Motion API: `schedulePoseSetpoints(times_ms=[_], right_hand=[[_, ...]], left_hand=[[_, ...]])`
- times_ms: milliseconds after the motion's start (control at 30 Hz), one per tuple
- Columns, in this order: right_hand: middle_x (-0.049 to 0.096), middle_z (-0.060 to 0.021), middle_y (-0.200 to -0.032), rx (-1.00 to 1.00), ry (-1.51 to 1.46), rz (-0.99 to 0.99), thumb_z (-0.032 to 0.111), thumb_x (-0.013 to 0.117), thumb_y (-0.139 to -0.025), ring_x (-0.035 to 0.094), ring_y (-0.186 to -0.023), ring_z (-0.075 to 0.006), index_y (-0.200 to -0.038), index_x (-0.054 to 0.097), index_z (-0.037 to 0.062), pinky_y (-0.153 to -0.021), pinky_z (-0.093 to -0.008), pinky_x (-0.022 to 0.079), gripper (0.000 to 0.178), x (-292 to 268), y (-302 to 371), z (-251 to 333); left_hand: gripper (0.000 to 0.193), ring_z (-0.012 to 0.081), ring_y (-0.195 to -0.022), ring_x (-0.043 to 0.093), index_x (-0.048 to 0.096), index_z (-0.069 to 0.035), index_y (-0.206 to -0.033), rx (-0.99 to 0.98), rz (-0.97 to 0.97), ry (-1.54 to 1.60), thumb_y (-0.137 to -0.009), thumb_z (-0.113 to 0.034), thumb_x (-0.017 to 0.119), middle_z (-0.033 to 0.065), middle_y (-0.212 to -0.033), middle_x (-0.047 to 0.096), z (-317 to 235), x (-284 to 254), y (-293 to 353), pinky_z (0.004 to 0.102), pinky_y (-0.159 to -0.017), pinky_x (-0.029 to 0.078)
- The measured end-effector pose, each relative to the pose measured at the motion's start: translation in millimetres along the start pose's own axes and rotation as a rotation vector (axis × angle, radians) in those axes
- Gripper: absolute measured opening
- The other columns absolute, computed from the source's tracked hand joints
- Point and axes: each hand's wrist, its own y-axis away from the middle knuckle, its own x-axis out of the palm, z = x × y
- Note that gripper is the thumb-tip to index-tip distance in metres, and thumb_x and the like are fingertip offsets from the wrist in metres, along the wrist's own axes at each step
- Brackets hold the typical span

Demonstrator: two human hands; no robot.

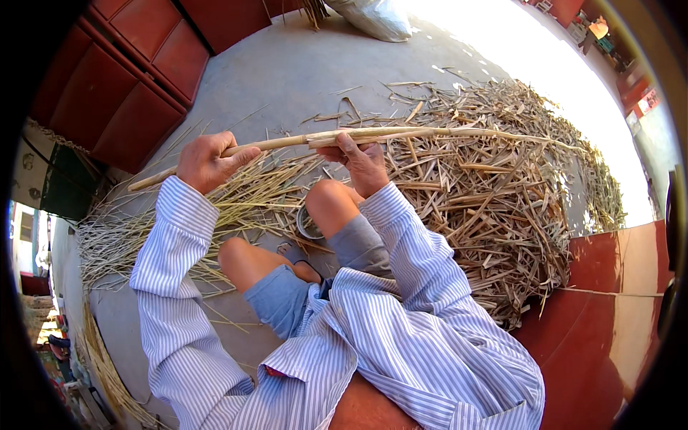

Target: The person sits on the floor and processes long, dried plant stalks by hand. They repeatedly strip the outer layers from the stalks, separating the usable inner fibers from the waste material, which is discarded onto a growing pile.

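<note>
A long, pale dry stalk (pixel 283 142) stretches across in front of me above knee height, its thin far end reaching out to the right. Around its thicker part, near the left end, my left hand (pixel 208 163) is closed, thumb pointing along the stalk. Farther right, my right hand (pixel 360 165) pinches the stalk from below, with its thumb on the near side. By the right fingers a strip of husk (pixel 401 134) lies along the stalk, seemingly partly loose from it. The right fingertips are partly hidden.
A big heap of dry husks (pixel 480 215) covers the floor to my right. Thin yellow-green stalks (pixel 251 193) lie spread at left. Between my knees and the heap sits a round metal container (pixel 308 228). Red padded furniture (pixel 129 86) stands at far left; a pale sack (pixel 376 16) rests at the back.
</note>
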Motion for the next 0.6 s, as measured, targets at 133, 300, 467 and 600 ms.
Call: schedulePoseSetpoints(times_ms=[133, 300, 467, 600], right_hand=[[0.071, -0.0138, -0.085, -0.024, 0.110, -0.105, 0.033, 0.065, -0.092, 0.070, -0.072, -0.0199, -0.099, 0.066, -0.0003, -0.064, -0.0288, 0.056, 0.034, -26, 6, -9], [0.069, -0.0091, -0.084, -0.094, -0.107, -0.437, 0.026, 0.062, -0.095, 0.068, -0.072, -0.0140, -0.102, 0.063, 0.0001, -0.059, -0.0238, 0.057, 0.027, -83, 24, 0], [0.063, -0.0181, -0.111, 0.274, -0.466, -0.545, 0.023, 0.063, -0.093, 0.064, -0.102, -0.0248, -0.112, 0.053, -0.0021, -0.083, -0.0371, 0.058, 0.033, -220, 34, 28], [0.064, -0.0137, -0.110, 0.090, -0.440, -0.297, 0.022, 0.060, -0.095, 0.064, -0.101, -0.0231, -0.113, 0.059, -0.0024, -0.087, -0.0349, 0.055, 0.030, -165, 9, 83]], left_hand=[[0.056, 0.0275, -0.052, 0.055, 0.056, -0.006, -0.064, -0.027, 0.063, 0.011, -0.077, -0.059, 0.070, 0.0117, -0.055, 0.056, -18, 7, -21, 0.0414, -0.049, 0.038], [0.043, 0.0285, -0.058, 0.058, 0.059, -0.008, -0.071, 0.122, -0.118, -0.122, -0.077, -0.048, 0.074, 0.0091, -0.062, 0.059, -25, 20, -27, 0.0416, -0.052, 0.042], [0.028, 0.0299, -0.070, 0.061, 0.063, -0.007, -0.081, 0.305, -0.188, -0.011, -0.076, -0.031, 0.076, 0.0107, -0.072, 0.063, -12, 32, -23, 0.0418, -0.062, 0.046], [0.026, 0.0309, -0.073, 0.063, 0.067, -0.005, -0.090, 0.283, -0.162, 0.097, -0.076, -0.026, 0.077, 0.0113, -0.078, 0.066, -7, 39, -11, 0.0397, -0.065, 0.048]])
